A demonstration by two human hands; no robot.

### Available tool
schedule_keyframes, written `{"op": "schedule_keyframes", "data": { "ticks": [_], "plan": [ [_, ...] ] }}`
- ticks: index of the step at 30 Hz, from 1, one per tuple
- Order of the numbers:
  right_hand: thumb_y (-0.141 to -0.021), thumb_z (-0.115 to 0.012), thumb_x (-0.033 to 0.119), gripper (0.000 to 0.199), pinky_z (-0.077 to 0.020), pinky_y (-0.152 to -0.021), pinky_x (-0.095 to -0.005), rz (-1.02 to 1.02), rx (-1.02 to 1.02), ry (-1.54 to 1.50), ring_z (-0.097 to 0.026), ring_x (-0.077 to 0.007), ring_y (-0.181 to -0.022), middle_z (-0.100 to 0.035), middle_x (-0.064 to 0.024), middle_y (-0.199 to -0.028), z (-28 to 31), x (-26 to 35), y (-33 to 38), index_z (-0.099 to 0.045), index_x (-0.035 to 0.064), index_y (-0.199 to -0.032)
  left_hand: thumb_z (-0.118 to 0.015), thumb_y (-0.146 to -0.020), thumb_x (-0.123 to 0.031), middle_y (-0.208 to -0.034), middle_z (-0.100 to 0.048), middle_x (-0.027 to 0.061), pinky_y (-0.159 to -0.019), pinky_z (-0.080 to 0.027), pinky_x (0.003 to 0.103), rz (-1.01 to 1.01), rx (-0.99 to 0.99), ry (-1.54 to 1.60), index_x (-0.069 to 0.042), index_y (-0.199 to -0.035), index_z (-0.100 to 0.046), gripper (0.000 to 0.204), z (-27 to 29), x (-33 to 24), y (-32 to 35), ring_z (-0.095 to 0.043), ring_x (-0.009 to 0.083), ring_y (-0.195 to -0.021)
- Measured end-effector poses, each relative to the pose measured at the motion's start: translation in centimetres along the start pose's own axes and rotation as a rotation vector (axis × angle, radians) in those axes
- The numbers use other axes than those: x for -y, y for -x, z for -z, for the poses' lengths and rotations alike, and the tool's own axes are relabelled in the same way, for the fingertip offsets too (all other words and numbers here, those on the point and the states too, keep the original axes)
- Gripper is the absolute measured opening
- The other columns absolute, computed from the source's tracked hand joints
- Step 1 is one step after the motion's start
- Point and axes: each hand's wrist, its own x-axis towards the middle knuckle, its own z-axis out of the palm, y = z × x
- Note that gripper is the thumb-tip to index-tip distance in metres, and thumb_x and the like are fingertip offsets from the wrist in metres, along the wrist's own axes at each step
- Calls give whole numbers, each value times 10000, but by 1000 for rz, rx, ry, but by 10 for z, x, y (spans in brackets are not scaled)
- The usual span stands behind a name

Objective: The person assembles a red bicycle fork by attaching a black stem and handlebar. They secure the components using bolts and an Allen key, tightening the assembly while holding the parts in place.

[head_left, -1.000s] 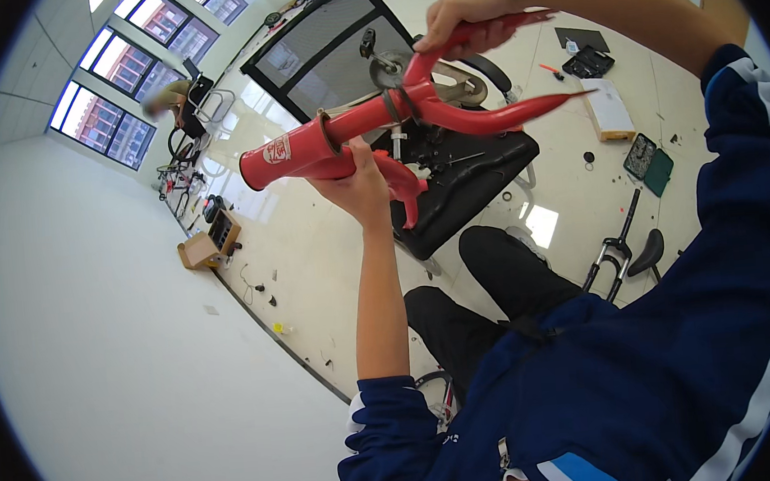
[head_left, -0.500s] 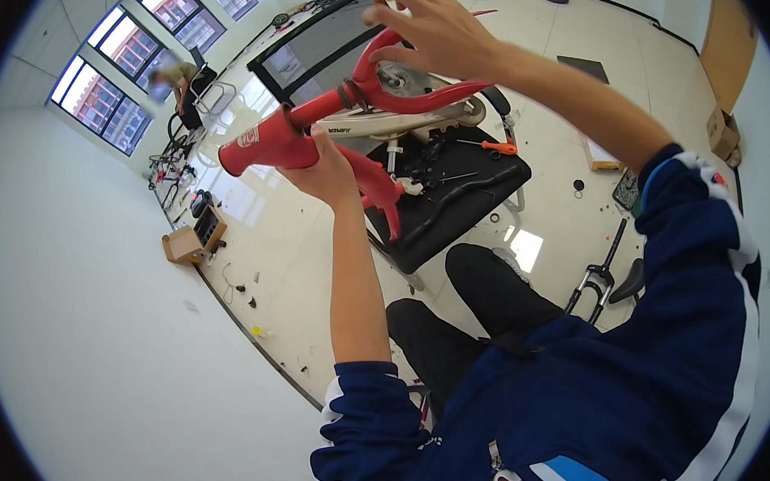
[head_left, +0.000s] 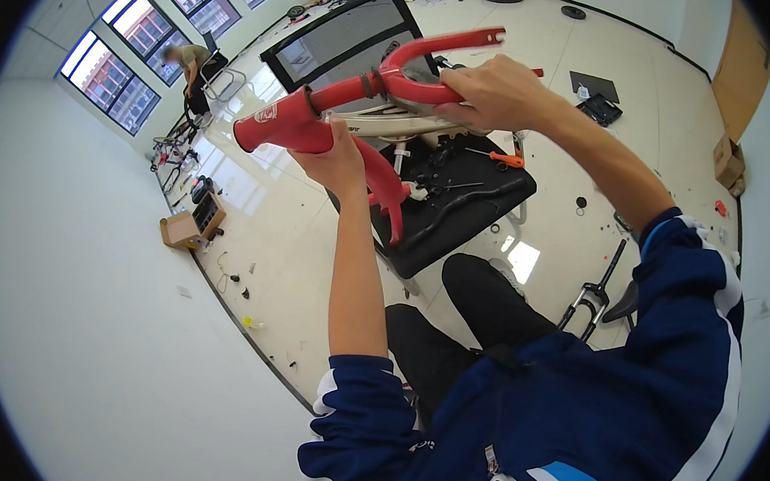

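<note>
Left hand (head_left: 333,160) gripping red frame (head_left: 306,134), palm from below, thumb up, right where the short head tube joins the longer tube. Right hand (head_left: 500,94) closed around one leg of red fork (head_left: 402,87); some fingers hidden behind it. Frame's head tube sticks out left of and above the left hand; its longer tube drops down-right from that hand, over the chair seat (head_left: 457,237). Fork spans the gap between the hands, lined up with the head tube and meeting its ringed end; how far in, cannot tell. Fork's other leg runs above the right hand, clear of it.

Writing: pale printed label (head_left: 265,114) on the head tube, up-left of the left hand, small and slanted. Dark lettering on cream frame (head_left: 376,125), behind and between the hands, partly covered, too small to make out.

Below the right hand, on the seat: screwdriver (head_left: 509,160) with orange handle, black curved bar (head_left: 465,203). Farther below the right hand, on the floor: black fork (head_left: 594,295), beside it a black saddle (head_left: 623,301).
</note>
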Motion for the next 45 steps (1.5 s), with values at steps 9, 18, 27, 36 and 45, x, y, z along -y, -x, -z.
{"op": "schedule_keyframes", "data": {
  "ticks": [9, 18, 27, 36, 45],
  "plan": [
    [-933, -611, 427, 388, -436, -436, -353, 51, 8, 70, -547, -241, -412, -562, -58, -538, 32, 11, 4, -590, 50, -846, -718, -795, -131, -956, -603, 75, -867, -472, 321, -47, 46, 77, -10, -1123, -495, 414, -4, -2, 15, -597, 169, -882],
    [-934, -614, 438, 395, -456, -465, -307, 55, 90, -10, -568, -202, -428, -636, -65, -607, 37, 39, -22, -618, 44, -909, -721, -799, -100, -971, -592, 60, -840, -477, 298, -129, 156, 162, -18, -1152, -497, 426, -3, -7, 22, -587, 156, -874],
    [-896, -662, 431, 382, -402, -405, -292, 44, -58, 41, -551, -177, -410, -594, -32, -566, 27, 53, -16, -576, 63, -843, -770, -804, -180, -1018, -586, 74, -877, -466, 307, -84, 130, 159, -8, -1162, -505, 478, 0, -15, 26, -585, 172, -923],
    [-908, -628, 424, 395, -433, -407, -319, 32, -149, -21, -595, -230, -442, -578, -59, -520, 26, 72, -46, -579, 58, -765, -777, -801, -194, -1022, -595, 82, -886, -465, 328, -40, 93, 47, -3, -1148, -512, 476, 11, -4, 3, -590, 189, -935],
    [-875, -667, 403, 331, -461, -512, -289, 110, -312, 139, -621, -190, -532, -593, -23, -637, -17, 82, -60, -576, 88, -832, -795, -797, -230, -989, -612, 97, -837, -488, 325, -48, 91, 27, 9, -1117, -493, 501, 18, 10, -14, -613, 202, -903]
  ]
}}
